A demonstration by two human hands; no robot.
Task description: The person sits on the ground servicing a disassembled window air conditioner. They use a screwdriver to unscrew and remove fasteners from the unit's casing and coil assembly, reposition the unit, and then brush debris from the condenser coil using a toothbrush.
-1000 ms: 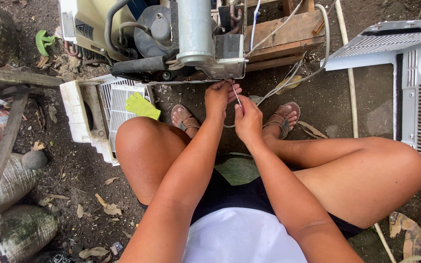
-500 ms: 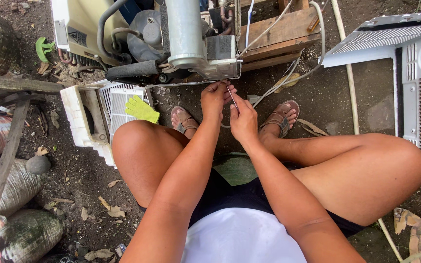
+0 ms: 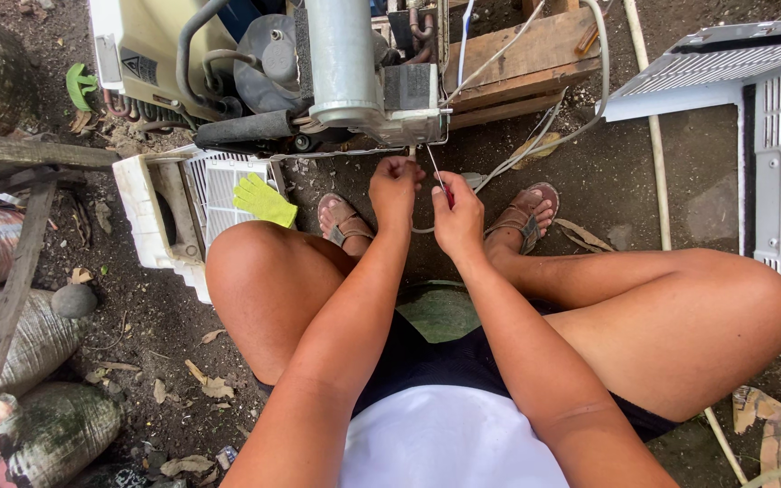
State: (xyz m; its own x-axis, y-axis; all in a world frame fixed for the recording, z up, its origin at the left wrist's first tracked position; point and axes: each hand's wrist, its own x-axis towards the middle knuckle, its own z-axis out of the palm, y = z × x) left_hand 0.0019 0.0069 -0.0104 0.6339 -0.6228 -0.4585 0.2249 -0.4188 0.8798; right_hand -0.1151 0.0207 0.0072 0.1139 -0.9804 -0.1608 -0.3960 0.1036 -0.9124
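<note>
Head view: both hands higher than before, right hand [image 3: 458, 215] pinching screwdriver [image 3: 437, 169], left hand [image 3: 395, 187] perhaps closed on wire.

Soft, even daylight, overcast feel; no hard shadows. Faint shade under knees and beneath machine body just beyond left hand [image 3: 396, 188] and right hand [image 3: 457, 215]. Mild glare on metal cylinder [image 3: 343, 56] above hands and white grille panel [image 3: 743, 63] far right. Focus sharp at hands; wide-angle stretch toward corners, forearms looming large near bottom edge.
</note>
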